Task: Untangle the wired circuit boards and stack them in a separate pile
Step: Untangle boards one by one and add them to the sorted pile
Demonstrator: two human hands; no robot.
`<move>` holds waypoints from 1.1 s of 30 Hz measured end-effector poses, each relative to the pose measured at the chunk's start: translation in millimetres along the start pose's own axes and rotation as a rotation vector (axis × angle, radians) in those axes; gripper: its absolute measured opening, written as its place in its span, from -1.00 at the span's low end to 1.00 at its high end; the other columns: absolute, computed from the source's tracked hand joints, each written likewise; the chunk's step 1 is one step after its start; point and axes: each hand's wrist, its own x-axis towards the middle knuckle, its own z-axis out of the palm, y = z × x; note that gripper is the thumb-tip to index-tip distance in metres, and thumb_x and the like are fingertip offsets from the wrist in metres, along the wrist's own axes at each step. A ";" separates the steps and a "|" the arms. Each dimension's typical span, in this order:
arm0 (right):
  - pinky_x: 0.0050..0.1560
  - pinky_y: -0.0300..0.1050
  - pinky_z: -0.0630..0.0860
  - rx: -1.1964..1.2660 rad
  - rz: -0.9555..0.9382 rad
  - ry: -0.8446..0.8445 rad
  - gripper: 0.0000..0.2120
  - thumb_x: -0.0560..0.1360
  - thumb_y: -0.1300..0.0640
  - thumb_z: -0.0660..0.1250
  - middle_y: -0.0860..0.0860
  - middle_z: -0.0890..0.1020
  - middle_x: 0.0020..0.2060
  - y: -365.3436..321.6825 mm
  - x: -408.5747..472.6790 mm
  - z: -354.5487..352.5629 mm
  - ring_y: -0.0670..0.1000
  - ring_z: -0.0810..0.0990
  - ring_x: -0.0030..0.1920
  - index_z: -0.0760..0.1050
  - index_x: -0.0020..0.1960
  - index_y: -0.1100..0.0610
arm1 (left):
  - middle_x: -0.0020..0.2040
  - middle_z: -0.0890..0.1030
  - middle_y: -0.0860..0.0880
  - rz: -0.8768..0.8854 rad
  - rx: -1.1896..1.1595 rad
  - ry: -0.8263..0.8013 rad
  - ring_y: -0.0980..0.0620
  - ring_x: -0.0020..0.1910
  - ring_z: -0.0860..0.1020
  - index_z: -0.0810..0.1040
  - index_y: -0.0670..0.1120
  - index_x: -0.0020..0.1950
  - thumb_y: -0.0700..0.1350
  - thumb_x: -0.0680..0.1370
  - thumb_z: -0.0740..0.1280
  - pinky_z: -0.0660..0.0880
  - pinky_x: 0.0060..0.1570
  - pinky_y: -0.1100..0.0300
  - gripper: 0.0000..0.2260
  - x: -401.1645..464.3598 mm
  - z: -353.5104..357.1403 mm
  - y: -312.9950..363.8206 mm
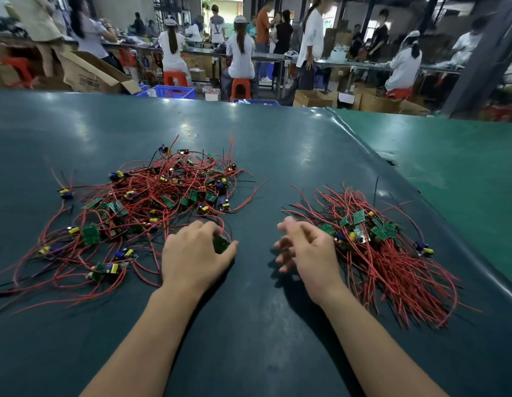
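A tangled heap of small green circuit boards with red and black wires (151, 202) spreads over the left of the dark green table (249, 325). A tidier pile of boards (372, 236), wires fanned toward me, lies on the right. My left hand (191, 256) sits at the heap's near right edge, fingers and thumb curled round one green circuit board (221, 244) whose red wires run back into the heap. My right hand (306, 253) hovers just left of the right pile, fingers loosely spread and blurred, holding nothing.
The table's right edge (421, 196) curves down toward me, with a lighter green surface (463, 167) beyond it. Past the far edge are cardboard boxes (91, 73), a blue crate (174, 91), red stools and several people at workbenches.
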 end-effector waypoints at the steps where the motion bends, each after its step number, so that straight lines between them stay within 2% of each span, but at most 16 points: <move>1: -0.61 -0.22 0.40 -0.054 -0.009 -0.032 -0.77 0.60 0.07 0.30 0.05 0.59 -0.45 1.3 -1.4 0.2 -0.02 0.50 -0.56 0.56 -0.09 0.23 | -0.09 0.61 -0.03 0.042 -0.112 0.076 -0.12 -0.10 0.59 0.64 -0.02 -0.02 0.15 0.43 0.46 0.47 -0.10 0.07 -0.72 0.3 -1.7 -0.1; 3: -0.61 -0.22 0.41 -0.105 -0.018 -0.094 -0.80 0.60 0.09 0.31 0.03 0.60 -0.46 1.8 -3.7 1.0 -0.03 0.49 -0.56 0.57 -0.10 0.21 | -0.09 0.57 -0.04 0.143 -0.278 0.228 -0.07 -0.19 0.55 0.64 -0.09 0.01 -0.02 0.42 0.53 0.49 -0.15 0.10 -0.76 0.1 -4.6 2.5; 5: -0.59 -0.22 0.43 -0.064 -0.010 -0.186 -0.78 0.55 0.02 0.33 0.02 0.62 -0.42 0.9 -6.8 3.4 -0.05 0.49 -0.53 0.59 -0.08 0.19 | -0.08 0.54 -0.02 0.260 -0.408 0.256 0.02 -0.22 0.51 0.61 -0.13 0.04 -0.14 0.42 0.53 0.48 -0.15 0.17 -0.76 -2.8 -6.0 11.3; 8: -0.53 -0.22 0.48 -0.021 -0.035 -0.279 -0.82 0.48 0.04 0.36 0.01 0.66 -0.32 0.1 -8.4 4.4 -0.07 0.55 -0.41 0.63 -0.08 0.14 | -0.11 0.58 -0.01 0.362 -0.574 0.112 0.03 -0.18 0.53 0.61 -0.16 0.02 -0.20 0.38 0.55 0.48 -0.13 0.18 -0.74 -9.4 -2.6 27.5; 10: -0.43 -0.25 0.50 -0.077 -0.096 -0.251 -0.91 0.53 0.17 0.36 0.00 0.69 -0.29 -0.6 -7.2 2.5 -0.10 0.59 -0.35 0.64 -0.10 0.13 | -0.13 0.60 0.01 0.385 -0.617 0.024 0.04 -0.14 0.54 0.62 -0.14 -0.02 -0.19 0.32 0.58 0.48 -0.11 0.18 -0.72 -11.5 -0.6 33.3; 12: -0.37 -0.24 0.53 -0.099 -0.135 -0.191 -0.87 0.55 0.22 0.36 0.00 0.70 -0.29 -0.2 -4.8 1.3 -0.10 0.60 -0.34 0.65 -0.14 0.12 | -0.11 0.62 0.02 0.384 -0.663 -0.028 0.07 -0.12 0.56 0.64 -0.13 0.00 -0.09 0.30 0.61 0.47 -0.11 0.24 -0.66 -10.5 0.2 33.2; 15: -0.30 -0.29 0.52 -0.194 -0.206 -0.114 -0.83 0.52 0.24 0.41 -0.02 0.69 -0.34 2.1 -2.0 2.4 -0.14 0.60 -0.35 0.65 -0.21 0.05 | -0.16 0.65 0.06 0.246 -0.744 -0.037 0.14 -0.17 0.58 0.66 -0.10 -0.05 0.00 0.34 0.59 0.51 -0.14 0.22 -0.71 -10.1 1.8 33.1; 18: -0.26 -0.13 0.57 -0.218 -0.213 -0.083 -0.81 0.55 0.21 0.37 0.06 0.69 -0.31 4.8 -2.6 6.7 -0.04 0.64 -0.31 0.61 -0.23 0.08 | -0.20 0.66 0.03 0.062 -0.882 -0.080 0.13 -0.21 0.61 0.63 -0.10 -0.13 -0.16 0.38 0.56 0.57 -0.10 0.13 -0.85 -7.0 5.1 33.8; 20: -0.38 -0.09 0.58 -0.099 -0.130 -0.078 -0.84 0.58 0.20 0.34 0.07 0.71 -0.23 3.4 -2.7 9.0 0.06 0.70 -0.28 0.59 -0.17 0.11 | -0.15 0.69 -0.06 -0.033 -1.067 -0.093 0.04 -0.13 0.65 0.59 -0.14 -0.17 -0.28 0.41 0.52 0.59 -0.04 0.13 -0.87 -3.3 6.5 32.9; 23: -0.51 -0.20 0.52 0.059 -0.066 -0.005 -0.85 0.61 0.20 0.28 0.05 0.72 -0.23 -0.4 -0.5 12.1 0.08 0.72 -0.30 0.58 -0.09 0.19 | -0.09 0.72 -0.13 -0.154 -1.315 -0.093 -0.02 -0.08 0.68 0.54 -0.21 -0.17 -0.36 0.43 0.47 0.58 -0.04 0.22 -0.86 -1.1 8.3 32.4; 26: -0.46 -0.18 0.56 0.179 -0.040 0.023 -0.83 0.63 0.20 0.25 0.08 0.71 -0.21 0.9 0.4 16.0 0.08 0.72 -0.26 0.58 -0.06 0.21 | -0.08 0.71 -0.17 -0.243 -1.459 -0.037 -0.07 -0.05 0.69 0.41 -0.13 -0.09 -0.37 0.40 0.47 0.59 -0.10 0.20 -0.72 0.5 9.1 35.0; 29: -0.47 -0.16 0.56 0.192 -0.079 0.040 -0.82 0.64 0.18 0.23 0.11 0.70 -0.14 2.8 0.3 18.3 0.11 0.72 -0.25 0.58 -0.04 0.19 | -0.13 0.70 -0.15 -0.402 -1.676 0.030 -0.09 -0.09 0.68 0.28 -0.05 -0.09 -0.28 0.26 0.52 0.60 -0.16 0.18 -0.54 5.2 9.4 31.4; 31: -0.49 -0.18 0.55 0.188 -0.128 0.070 -0.82 0.64 0.18 0.24 0.08 0.70 -0.17 2.3 1.4 18.2 0.09 0.72 -0.26 0.59 -0.05 0.18 | -0.19 0.69 -0.08 -0.429 -1.651 -0.051 -0.07 -0.18 0.67 0.31 -0.08 -0.09 -0.17 0.21 0.55 0.59 -0.25 0.21 -0.53 4.8 9.9 32.1; 33: -0.50 -0.20 0.54 0.171 -0.148 0.068 -0.81 0.63 0.19 0.26 0.05 0.70 -0.20 1.8 2.1 17.6 0.03 0.71 -0.28 0.61 -0.07 0.16 | -0.23 0.68 -0.02 -0.323 -1.467 -0.181 -0.02 -0.22 0.66 0.46 -0.16 0.00 -0.09 0.19 0.57 0.60 -0.28 0.21 -0.53 0.2 12.4 35.5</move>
